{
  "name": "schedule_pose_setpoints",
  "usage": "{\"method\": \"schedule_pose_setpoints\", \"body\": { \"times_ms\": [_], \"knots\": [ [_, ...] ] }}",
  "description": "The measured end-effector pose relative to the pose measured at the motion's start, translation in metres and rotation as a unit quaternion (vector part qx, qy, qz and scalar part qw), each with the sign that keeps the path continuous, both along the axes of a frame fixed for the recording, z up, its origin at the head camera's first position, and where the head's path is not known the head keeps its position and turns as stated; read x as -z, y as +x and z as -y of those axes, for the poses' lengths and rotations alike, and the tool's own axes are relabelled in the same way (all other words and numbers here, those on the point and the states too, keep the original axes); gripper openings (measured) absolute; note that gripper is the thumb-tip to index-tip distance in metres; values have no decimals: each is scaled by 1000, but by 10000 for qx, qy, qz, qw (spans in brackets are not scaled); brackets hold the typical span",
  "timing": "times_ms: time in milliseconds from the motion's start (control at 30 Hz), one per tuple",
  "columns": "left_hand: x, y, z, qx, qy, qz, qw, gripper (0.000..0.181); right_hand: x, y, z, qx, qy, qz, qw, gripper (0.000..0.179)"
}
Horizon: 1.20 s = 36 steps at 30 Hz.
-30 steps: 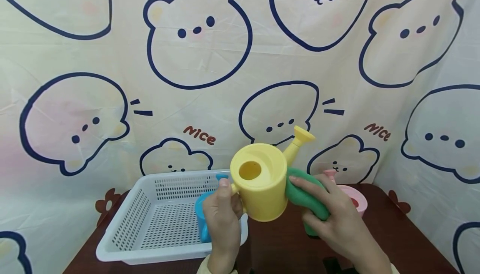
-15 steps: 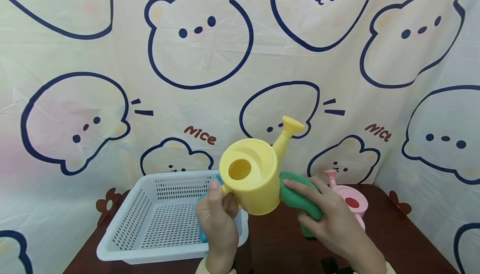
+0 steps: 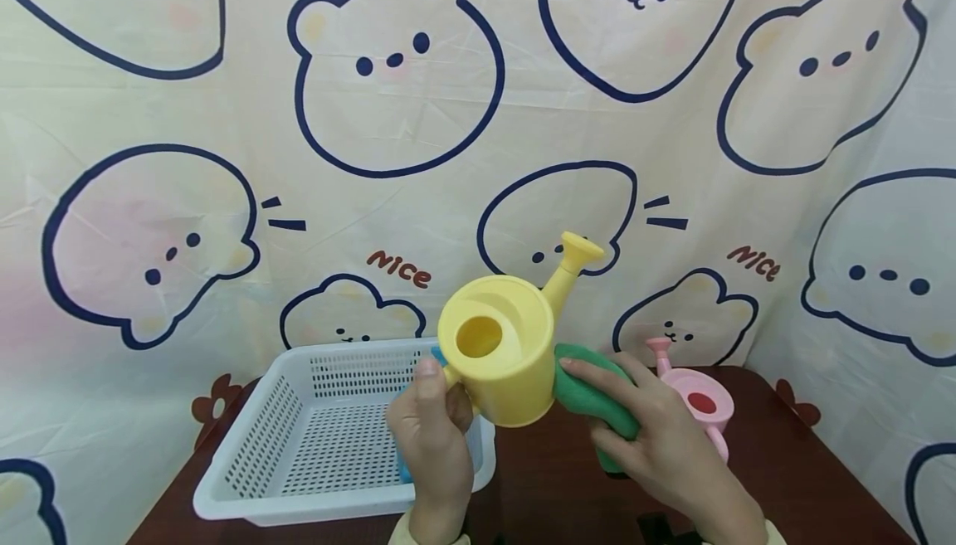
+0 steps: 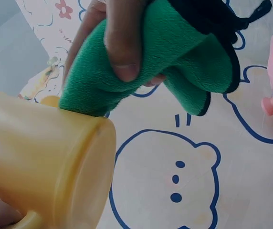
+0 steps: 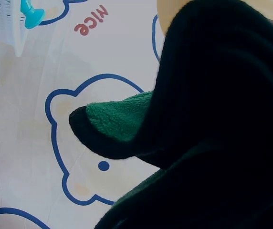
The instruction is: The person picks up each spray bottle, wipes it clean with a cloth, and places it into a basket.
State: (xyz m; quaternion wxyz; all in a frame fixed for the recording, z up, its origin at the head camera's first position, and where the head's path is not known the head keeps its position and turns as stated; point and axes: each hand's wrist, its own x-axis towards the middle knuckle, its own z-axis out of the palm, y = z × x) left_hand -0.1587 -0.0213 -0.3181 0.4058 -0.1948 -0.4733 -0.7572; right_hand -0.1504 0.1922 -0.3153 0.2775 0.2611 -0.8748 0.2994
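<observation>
My left hand [image 3: 436, 445] grips the handle of a yellow toy watering can [image 3: 515, 379], held up in the air with its spout pointing up to the right. A folded green cloth [image 3: 593, 387] with a dark edge is pinched in my right hand [image 3: 665, 437]. Its front end lies against the can's right side, low under the spout. In the left wrist view the cloth [image 4: 122, 67] meets the can's wall [image 4: 41, 148] close to its base. Dark cloth folds [image 5: 213, 105] fill much of the right wrist view.
A white perforated basket [image 3: 299, 503] stands on the left of the dark brown table [image 3: 553, 512]. Inside it is a blue watering can [image 3: 404, 470], mostly behind my left hand. A pink watering can [image 3: 698, 387] stands at the right, beyond my right hand. A patterned curtain hangs behind.
Since one second ago, both hands, the yellow can and the cloth have shifted slightly left, the can also a little up. More of the pink can shows. Over the last half second little has moved.
</observation>
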Motion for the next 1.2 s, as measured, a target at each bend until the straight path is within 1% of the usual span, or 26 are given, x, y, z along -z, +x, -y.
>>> {"method": "schedule_pose_setpoints", "body": {
  "times_ms": [133, 267, 400, 500, 800, 967, 1067, 1200],
  "knots": [
    [1, 0, -2, -34, -98, 67, 9999, 55, -1, 1, 1, -42, -35, -114, 9999, 83],
    [1, -1, -3, -1, -203, 33, 9998, 55, -2, 1, 0, -124, -105, -314, 9994, 85],
    [1, -1, -4, 45, -296, 21, 9995, 56, -4, 2, -1, -241, -209, -496, 9983, 83],
    [1, 0, -6, 14, -366, 102, 9993, 56, -4, 3, -2, -304, -290, -569, 9975, 82],
    [3, 2, -9, -71, -545, 332, 9979, 55, -7, 5, -3, -149, -401, -704, 9966, 79],
    [4, 2, -9, -102, -665, 318, 9972, 54, -8, 6, -4, -67, -416, -704, 9966, 77],
    [3, 2, -9, -51, -711, 307, 9970, 55, -9, 6, -4, -22, -438, -779, 9960, 77],
    [2, 2, -10, 53, -777, 429, 9960, 56, -9, 7, -4, 45, -525, -914, 9944, 77]
  ]
}}
